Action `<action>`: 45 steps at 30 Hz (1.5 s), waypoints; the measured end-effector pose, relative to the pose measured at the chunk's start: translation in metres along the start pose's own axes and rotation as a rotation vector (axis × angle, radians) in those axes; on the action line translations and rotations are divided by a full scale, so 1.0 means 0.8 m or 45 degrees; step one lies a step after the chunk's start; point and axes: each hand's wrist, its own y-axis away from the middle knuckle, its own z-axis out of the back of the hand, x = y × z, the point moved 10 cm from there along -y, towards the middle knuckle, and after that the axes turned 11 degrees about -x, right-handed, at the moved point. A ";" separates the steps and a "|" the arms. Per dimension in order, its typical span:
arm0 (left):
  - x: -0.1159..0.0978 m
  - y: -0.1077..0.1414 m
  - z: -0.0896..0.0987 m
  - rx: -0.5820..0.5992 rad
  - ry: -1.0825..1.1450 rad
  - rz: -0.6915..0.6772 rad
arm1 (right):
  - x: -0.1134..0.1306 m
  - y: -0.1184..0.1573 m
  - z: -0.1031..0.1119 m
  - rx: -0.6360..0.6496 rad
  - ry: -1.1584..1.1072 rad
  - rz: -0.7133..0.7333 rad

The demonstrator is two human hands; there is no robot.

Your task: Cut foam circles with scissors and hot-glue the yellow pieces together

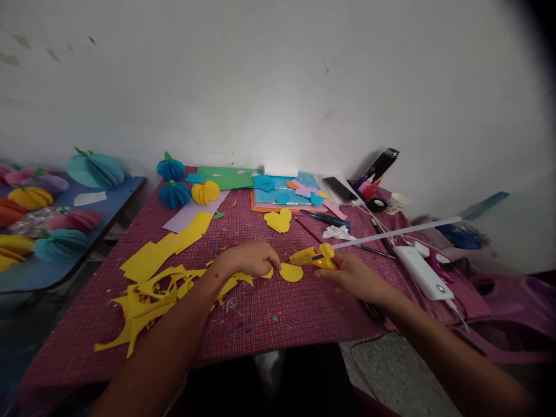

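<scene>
My right hand (pixel 347 274) is closed round a yellow hot glue gun (pixel 315 256) with a small orange light showing. A long whitish glue stick (pixel 399 233) juts out of its back, and its nozzle points left. Just left of the nozzle, my left hand (pixel 256 259) is closed with fingertips at the edge of a folded yellow paper disc (pixel 291 273). The disc lies low over the tablecloth. More yellow paper (pixel 268 273) shows partly under the left hand. Yellow paper offcuts (pixel 160 292) lie in a tangle by my left forearm.
Yellow sheets (pixel 152 258), yellow discs (pixel 278 220) and paper pumpkins (pixel 174 194) lie on the checked cloth (pixel 269 324). Scissors (pixel 325 218), a phone (pixel 340 189) and a white power strip (pixel 422 272) with cables are right. More pumpkins (pixel 95 169) stand on a blue table (pixel 117 214).
</scene>
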 end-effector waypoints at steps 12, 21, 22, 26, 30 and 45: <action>-0.006 0.002 0.000 0.003 -0.147 0.029 | 0.022 0.000 -0.011 0.051 0.087 0.239; -0.002 0.000 -0.001 -0.015 -0.123 0.008 | 0.016 -0.002 -0.018 0.036 0.126 0.291; -0.001 0.000 -0.002 -0.016 -0.120 0.007 | 0.017 -0.002 -0.018 0.037 0.131 0.294; -0.001 0.000 -0.003 -0.013 -0.126 -0.007 | 0.024 -0.001 -0.016 0.030 0.159 0.325; -0.001 0.001 0.001 -0.048 -0.091 0.013 | 0.024 0.000 -0.010 0.001 0.240 0.306; -0.002 0.001 -0.001 -0.020 -0.132 0.018 | 0.018 0.013 0.006 0.000 0.285 0.343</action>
